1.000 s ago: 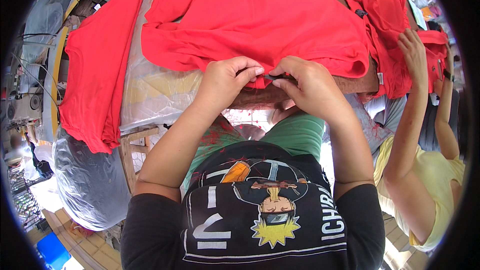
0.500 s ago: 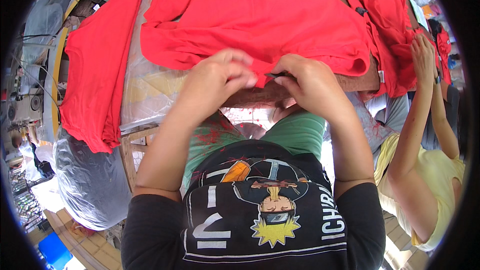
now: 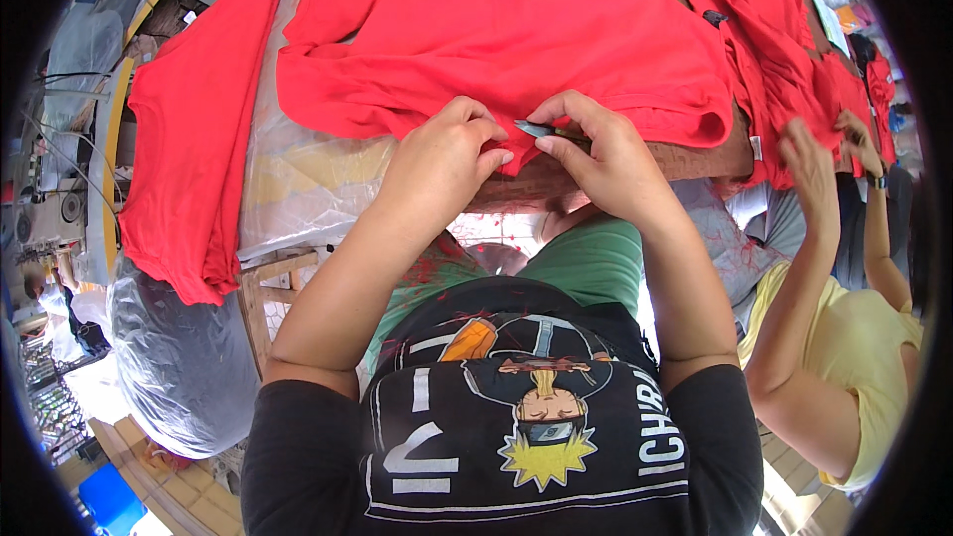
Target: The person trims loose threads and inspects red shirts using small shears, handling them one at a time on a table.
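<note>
A red garment [image 3: 516, 50] lies spread over the brown table in front of me, its near edge hanging at the table's front. My left hand [image 3: 447, 159] is closed, thumb and fingertips pinched at that edge; exactly how much cloth lies between them is hidden. Held in my right hand [image 3: 606, 149] is a pair of small thread snips [image 3: 533, 128]. Their dark metal blades point left, over the garment's edge and close to my left fingertips.
Folded red garments [image 3: 204, 129] hang over the table's left side, beside a plastic-covered surface [image 3: 303, 179]. More red cloth [image 3: 759, 50] lies at the right, where a person in yellow [image 3: 834, 367] has both hands at it. A large plastic-wrapped bundle [image 3: 174, 357] stands lower left. Red thread scraps dot my lap.
My left hand has moved slightly right, nearer the snips, and its fingers are no longer blurred. The snips' blades now show more plainly. The neighbouring person's hands have moved lower and apart.
</note>
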`<state>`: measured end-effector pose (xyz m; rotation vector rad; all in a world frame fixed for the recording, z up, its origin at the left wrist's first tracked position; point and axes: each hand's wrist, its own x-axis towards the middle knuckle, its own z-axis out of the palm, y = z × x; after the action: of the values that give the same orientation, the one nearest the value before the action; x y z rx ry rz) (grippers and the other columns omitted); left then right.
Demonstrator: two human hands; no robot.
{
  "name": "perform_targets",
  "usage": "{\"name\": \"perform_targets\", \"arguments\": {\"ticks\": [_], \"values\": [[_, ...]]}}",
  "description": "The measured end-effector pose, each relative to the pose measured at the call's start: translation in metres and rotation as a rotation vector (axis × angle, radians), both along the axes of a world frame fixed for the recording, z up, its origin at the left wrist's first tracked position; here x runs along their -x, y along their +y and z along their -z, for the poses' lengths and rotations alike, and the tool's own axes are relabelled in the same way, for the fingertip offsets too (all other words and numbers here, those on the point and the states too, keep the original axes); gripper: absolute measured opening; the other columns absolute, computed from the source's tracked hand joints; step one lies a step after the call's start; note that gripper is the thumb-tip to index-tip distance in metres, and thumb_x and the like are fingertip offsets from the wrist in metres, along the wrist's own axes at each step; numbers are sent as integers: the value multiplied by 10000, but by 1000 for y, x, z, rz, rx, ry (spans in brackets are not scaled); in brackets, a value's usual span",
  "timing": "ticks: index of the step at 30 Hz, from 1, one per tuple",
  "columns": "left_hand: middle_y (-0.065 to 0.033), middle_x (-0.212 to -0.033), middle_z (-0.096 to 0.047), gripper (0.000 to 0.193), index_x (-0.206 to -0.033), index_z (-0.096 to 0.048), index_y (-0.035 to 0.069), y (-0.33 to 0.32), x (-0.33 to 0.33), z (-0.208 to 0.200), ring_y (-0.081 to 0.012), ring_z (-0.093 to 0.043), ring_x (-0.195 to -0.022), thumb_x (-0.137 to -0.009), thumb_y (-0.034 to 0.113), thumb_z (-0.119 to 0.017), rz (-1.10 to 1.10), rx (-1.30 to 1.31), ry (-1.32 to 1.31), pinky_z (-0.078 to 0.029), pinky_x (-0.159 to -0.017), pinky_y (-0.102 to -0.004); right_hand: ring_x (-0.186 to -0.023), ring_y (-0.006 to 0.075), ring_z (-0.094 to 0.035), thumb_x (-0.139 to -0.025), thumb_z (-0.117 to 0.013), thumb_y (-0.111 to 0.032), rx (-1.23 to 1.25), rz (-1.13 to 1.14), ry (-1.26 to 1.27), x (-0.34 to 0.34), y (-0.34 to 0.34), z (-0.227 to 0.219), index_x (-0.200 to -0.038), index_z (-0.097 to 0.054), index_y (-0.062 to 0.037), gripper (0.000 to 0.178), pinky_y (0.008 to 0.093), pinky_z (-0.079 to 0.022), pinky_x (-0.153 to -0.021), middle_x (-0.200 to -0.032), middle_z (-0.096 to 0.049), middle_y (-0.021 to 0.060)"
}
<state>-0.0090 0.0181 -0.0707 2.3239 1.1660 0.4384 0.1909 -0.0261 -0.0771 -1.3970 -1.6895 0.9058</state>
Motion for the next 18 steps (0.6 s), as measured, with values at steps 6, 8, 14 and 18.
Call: {"name": "perform_targets", "arguments": {"ticks": [6,8,14,18], "values": [[-142,-871,-669,171,-933,-684,29,6,2,8,-316,-652,-788,-831,165,-685,7,29,-64,-507,-698,-378,-851,222,-653,-843,-653,-43,84,-41,20,-2,2,4,-1027,-610,-8,192,331,-504,-771,-913,-665,128],[-153,-833,-668,159,-928,-675,28,6,3,5,-322,-654,-772,-843,163,-674,-5,71,-67,-505,-685,-383,-846,202,-652,-846,-652,-40,141,-51,47,-3,3,2,-1024,-613,-3,186,327,-504,-772,-903,-670,123],[-162,-793,-660,125,-926,-645,39,4,3,-2,-336,-657,-752,-878,154,-633,-24,97,-10,-500,-656,-398,-848,89,-593,-879,-622,-15,196,-144,3,-5,4,-1,-1063,-611,10,186,261,-491,-778,-893,-647,41],[-153,-791,-666,124,-932,-632,38,5,3,4,-334,-662,-749,-892,154,-615,-7,74,-36,-503,-640,-395,-855,105,-606,-876,-624,-15,188,-153,-40,-5,5,-2,-1066,-612,18,193,270,-496,-790,-910,-655,61]]}}
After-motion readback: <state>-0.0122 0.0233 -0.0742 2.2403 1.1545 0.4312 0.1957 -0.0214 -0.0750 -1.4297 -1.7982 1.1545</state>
